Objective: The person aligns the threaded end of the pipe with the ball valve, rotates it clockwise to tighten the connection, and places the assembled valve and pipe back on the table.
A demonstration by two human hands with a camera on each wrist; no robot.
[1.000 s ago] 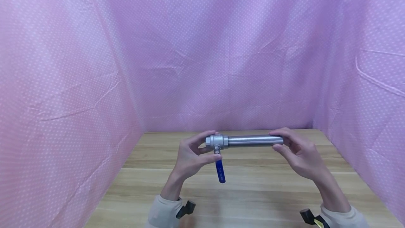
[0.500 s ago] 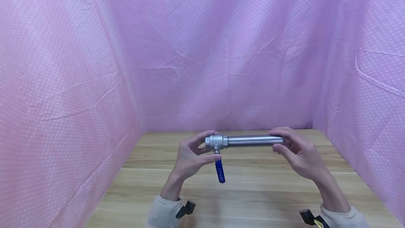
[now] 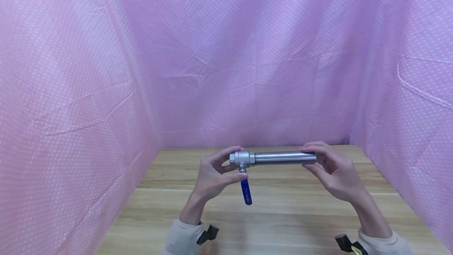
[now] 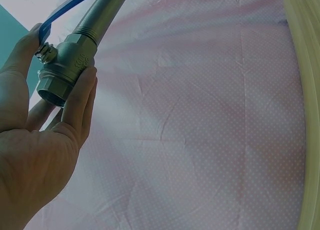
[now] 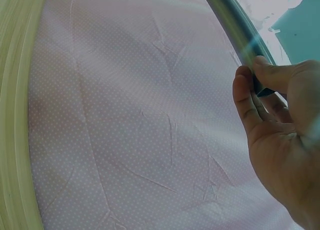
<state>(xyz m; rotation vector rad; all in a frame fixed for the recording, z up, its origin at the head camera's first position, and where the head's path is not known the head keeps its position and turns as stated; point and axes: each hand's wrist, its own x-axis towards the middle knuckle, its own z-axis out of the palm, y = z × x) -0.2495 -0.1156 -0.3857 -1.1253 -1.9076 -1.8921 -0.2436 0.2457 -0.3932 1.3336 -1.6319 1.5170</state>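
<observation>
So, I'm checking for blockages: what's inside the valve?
Inside the valve, a dark hollow shows at the open end; the threaded pipe enters the other end. Anything deeper is hidden.

Lever lettering (image 3: 247,196) illegible, sleeves (image 3: 184,237) cropped

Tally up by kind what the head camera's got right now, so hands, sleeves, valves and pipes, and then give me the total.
Hands: 2 (left hand, right hand)
Sleeves: 2 (left sleeve, right sleeve)
Valve: 1
Pipe: 1
Total: 6
</observation>
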